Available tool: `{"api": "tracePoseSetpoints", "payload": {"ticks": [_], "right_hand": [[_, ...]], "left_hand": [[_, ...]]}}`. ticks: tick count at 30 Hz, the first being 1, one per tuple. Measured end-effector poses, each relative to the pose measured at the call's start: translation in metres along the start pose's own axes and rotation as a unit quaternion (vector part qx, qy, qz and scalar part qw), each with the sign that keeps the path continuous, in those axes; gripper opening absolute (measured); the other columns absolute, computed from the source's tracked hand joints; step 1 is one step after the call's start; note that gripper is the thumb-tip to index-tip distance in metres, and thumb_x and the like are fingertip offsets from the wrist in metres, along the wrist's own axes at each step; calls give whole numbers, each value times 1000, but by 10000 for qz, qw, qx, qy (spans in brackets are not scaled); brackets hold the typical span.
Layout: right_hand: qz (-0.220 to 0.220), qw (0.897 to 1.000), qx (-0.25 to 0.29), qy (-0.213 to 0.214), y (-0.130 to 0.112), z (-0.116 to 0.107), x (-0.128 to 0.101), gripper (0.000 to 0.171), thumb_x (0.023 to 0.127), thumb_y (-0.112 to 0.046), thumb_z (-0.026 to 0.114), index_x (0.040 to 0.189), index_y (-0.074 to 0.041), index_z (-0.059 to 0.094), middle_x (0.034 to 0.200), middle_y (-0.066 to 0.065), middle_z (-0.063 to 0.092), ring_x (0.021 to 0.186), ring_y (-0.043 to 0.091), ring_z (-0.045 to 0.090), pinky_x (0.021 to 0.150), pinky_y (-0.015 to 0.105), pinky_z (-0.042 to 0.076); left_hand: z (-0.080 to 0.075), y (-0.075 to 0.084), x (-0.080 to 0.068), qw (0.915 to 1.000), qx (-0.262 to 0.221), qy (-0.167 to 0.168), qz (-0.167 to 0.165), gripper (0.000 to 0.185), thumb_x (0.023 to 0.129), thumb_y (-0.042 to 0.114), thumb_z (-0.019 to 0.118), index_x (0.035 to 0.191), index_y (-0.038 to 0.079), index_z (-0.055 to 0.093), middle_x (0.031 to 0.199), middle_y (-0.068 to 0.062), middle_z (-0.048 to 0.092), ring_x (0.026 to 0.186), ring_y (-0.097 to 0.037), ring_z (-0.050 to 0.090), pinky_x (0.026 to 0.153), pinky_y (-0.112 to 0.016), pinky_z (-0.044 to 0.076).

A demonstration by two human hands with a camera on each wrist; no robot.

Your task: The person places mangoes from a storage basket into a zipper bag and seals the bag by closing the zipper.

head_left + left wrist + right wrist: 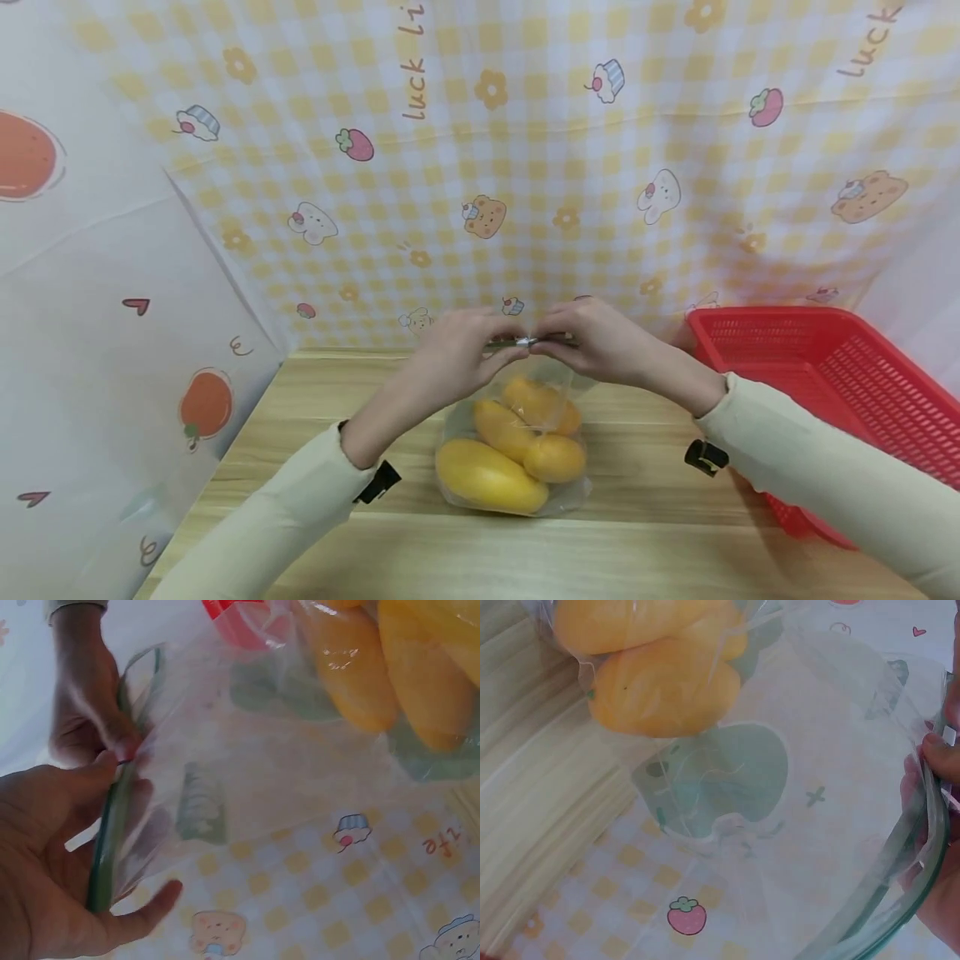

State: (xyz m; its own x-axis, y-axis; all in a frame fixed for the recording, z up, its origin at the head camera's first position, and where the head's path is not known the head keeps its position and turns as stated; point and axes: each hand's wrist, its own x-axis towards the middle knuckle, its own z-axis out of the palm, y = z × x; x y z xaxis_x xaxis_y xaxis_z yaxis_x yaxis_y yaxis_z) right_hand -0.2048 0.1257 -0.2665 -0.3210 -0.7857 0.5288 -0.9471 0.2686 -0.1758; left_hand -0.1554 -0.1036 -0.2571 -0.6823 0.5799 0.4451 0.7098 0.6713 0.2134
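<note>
A clear zip bag (pixel 277 765) with a green-edged seal strip holds several yellow-orange mangoes (pixel 491 477) at its bottom, over the wooden table. At the top of the bag, my left hand (pixel 463 350) pinches the seal strip (pixel 112 825) between thumb and fingers. My right hand (pixel 600 342) grips the same strip right beside it, the two sets of fingertips nearly meeting. On the right hand's side, the strip bows apart into a loop in the left wrist view. Printed green shapes (pixel 720 780) show on the bag's film.
To the right stands a red plastic basket (pixel 780 350) with slotted walls, partly behind the right forearm. A yellow checked cloth (pixel 420 183) hangs behind the wooden table (pixel 360 542), and a white printed sheet (pixel 112 350) covers the left side.
</note>
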Motion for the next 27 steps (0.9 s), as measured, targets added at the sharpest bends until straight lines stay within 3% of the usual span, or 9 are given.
{"api": "tracePoseSetpoints", "payload": {"ticks": [3,7,18,24,27], "right_hand": [[-26,10000,-78,-45,0,2,0,7,88,-8,80,92,-12,77,79,-10,64,62,1,53,69,34,43],[-120,9999,-4,-18,-1,2,-1,8,87,-6,81,90,-12,77,78,-11,64,61,1,52,66,31,42],[-186,9994,268,-136,-3,1,-1,16,89,-1,78,84,-14,70,75,-11,57,62,2,49,53,23,45],[-286,9994,115,-129,1,0,1,17,90,-5,78,82,-16,68,73,-13,56,61,0,50,61,29,40],[-267,9995,190,15,6,-3,-6,22,87,0,79,79,-16,67,71,-13,53,62,3,47,62,28,40]], "left_hand": [[8,-3,3,9997,-186,135,76,5,95,23,75,95,17,75,92,7,69,79,-8,66,59,-24,52],[9,-4,2,9995,-227,224,87,6,94,21,77,89,20,73,88,9,69,74,-7,64,50,-23,47],[8,-14,-6,9982,-395,269,366,16,93,15,78,83,19,65,88,9,67,77,-7,66,54,-23,50],[3,-23,-13,9960,-693,368,436,18,92,10,78,84,16,64,88,7,67,82,-7,67,67,-25,56],[-2,-29,-20,9946,-908,414,276,15,91,7,78,85,15,67,87,6,67,80,-7,67,68,-25,58]]}}
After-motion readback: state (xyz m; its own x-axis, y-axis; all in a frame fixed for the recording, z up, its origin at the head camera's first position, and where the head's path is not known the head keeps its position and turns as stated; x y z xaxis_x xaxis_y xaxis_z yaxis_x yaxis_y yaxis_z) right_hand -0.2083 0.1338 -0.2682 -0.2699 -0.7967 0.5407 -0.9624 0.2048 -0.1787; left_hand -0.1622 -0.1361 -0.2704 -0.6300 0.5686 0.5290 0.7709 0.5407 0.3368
